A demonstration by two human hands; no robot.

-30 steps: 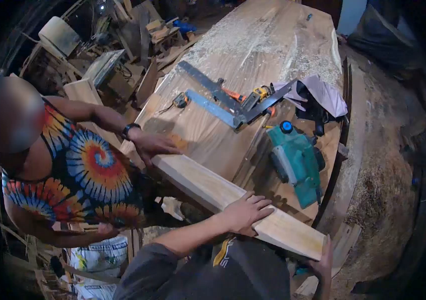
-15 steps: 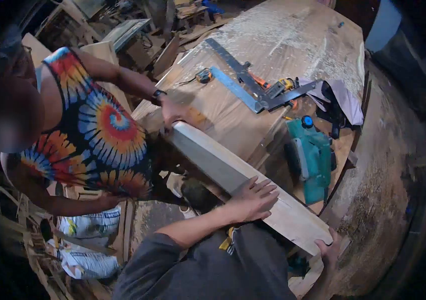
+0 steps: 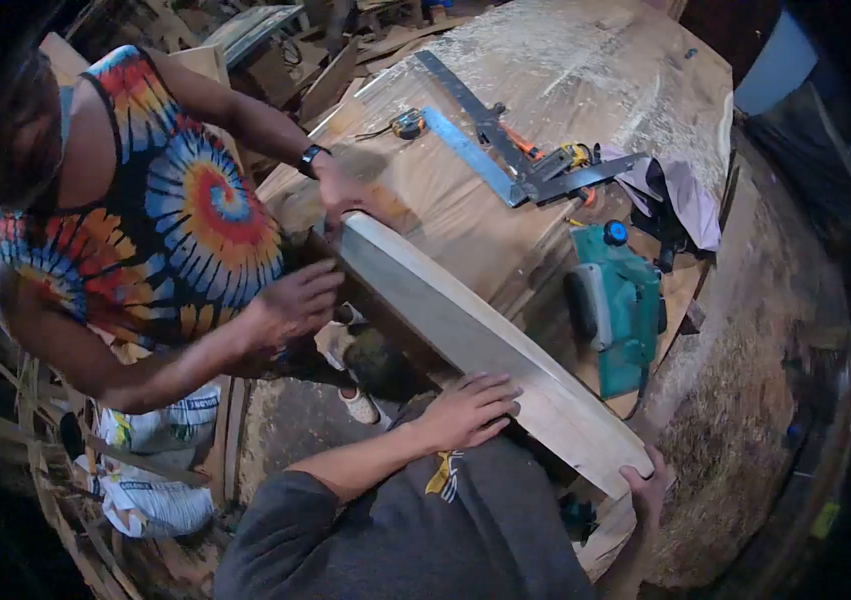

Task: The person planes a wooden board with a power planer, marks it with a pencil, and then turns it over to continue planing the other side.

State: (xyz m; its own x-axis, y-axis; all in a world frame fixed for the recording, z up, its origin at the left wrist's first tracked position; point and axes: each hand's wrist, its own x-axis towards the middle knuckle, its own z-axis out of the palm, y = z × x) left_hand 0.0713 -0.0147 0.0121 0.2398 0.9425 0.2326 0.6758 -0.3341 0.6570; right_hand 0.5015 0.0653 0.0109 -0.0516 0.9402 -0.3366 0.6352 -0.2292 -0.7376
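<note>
A long, pale wooden board (image 3: 506, 365) runs diagonally along the near edge of the workbench, its broad side partly turned toward me. My left hand (image 3: 471, 408) lies on its lower middle with fingers stretched out, not wrapped around it. At the near right end, my right hand (image 3: 646, 485) grips the board's corner, thumb on the face. A co-worker's hand (image 3: 341, 190) is at the far end, and that person's other hand (image 3: 296, 302) is close beside the board, blurred.
On the workbench (image 3: 536, 70), dusted with shavings, lie a teal electric planer (image 3: 621, 300), a metal square (image 3: 476, 155), a tape measure (image 3: 408, 124) and a crumpled cloth (image 3: 691, 200). White sacks (image 3: 161, 500) and wood scraps crowd the lower left; sawdust covers the right-hand floor.
The board has tilted, showing more of its side face. My left hand has moved left, lower on it. The co-worker's lower hand has risen from the waist toward the board.
</note>
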